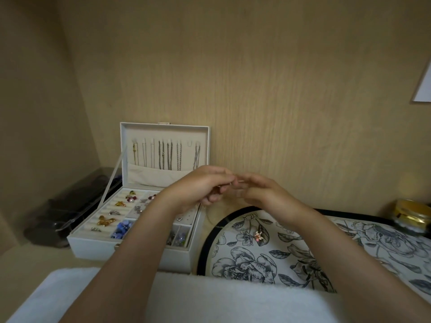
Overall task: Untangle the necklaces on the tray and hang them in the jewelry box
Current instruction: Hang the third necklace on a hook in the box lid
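Floral tray (202,250) occupied counter's right half. Jewelry box (93,249) stood open at counter's left rear, chains hung in lid. Left hand (200,187) raised above box's right edge, fingers curled, pinching necklace (208,215); fine chain trailed below. Right hand (258,190) fingertips met left's; grip could not be determined. Pink flower pendant (258,236) lay near tray's left end.

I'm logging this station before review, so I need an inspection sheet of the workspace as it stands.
Surface: wooden shelf, white towel in front.
Job's things: open jewelry box, chains hung in lid; floral tray holding a pink pendant; necklace held in the air.
Clutter: dark case, gold-lidded jar.
Grippers: left hand and right hand raised, fingers pinching the necklace.
Cables: nothing seen.
Surroundings: wood panel walls, paper at right.
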Action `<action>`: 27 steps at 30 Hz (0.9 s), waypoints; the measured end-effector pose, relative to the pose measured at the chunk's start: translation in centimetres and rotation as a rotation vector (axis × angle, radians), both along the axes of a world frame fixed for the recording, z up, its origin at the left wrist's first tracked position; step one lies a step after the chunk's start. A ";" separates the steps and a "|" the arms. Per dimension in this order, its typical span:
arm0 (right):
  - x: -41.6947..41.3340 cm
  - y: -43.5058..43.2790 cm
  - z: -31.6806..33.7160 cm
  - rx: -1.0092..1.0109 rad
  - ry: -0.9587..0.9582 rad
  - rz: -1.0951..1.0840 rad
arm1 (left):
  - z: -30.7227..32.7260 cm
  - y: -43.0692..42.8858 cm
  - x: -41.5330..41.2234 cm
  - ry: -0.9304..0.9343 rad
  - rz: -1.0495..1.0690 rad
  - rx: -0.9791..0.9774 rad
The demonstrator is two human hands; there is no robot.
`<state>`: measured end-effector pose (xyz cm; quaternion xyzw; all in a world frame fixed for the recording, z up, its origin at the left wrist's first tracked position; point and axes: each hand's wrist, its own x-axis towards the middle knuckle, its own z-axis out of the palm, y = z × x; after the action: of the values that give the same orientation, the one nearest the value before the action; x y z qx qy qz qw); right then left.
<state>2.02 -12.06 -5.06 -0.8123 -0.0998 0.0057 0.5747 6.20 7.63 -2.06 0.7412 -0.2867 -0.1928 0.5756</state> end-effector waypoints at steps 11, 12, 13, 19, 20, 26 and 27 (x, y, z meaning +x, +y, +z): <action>1.4 5.0 2.4 0.046 -0.054 -0.128 | 2.2 4.6 1.1 -0.236 0.266 0.255; 1.7 5.8 3.1 0.033 -0.083 -0.147 | 2.2 5.2 1.4 -0.241 0.283 0.242; 2.1 6.5 3.6 0.016 -0.128 -0.165 | 2.1 5.8 1.7 -0.237 0.301 0.211; 6.5 10.3 5.4 -0.138 -0.426 -0.378 | 0.9 7.1 4.0 -0.305 0.531 -0.073; 7.1 10.7 5.5 -0.150 -0.461 -0.425 | 0.7 6.8 4.3 -0.320 0.570 -0.105; 9.3 11.7 5.9 -0.090 -0.492 -0.641 | 0.2 5.2 5.7 -0.202 0.733 -0.325; 9.5 11.8 5.8 -0.103 -0.489 -0.664 | 0.3 5.1 6.2 -0.222 0.766 -0.296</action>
<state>11.54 -0.27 0.76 -0.8055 0.0346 -0.3681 0.4631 12.38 12.71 -1.81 0.7199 -0.0753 0.1594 0.6714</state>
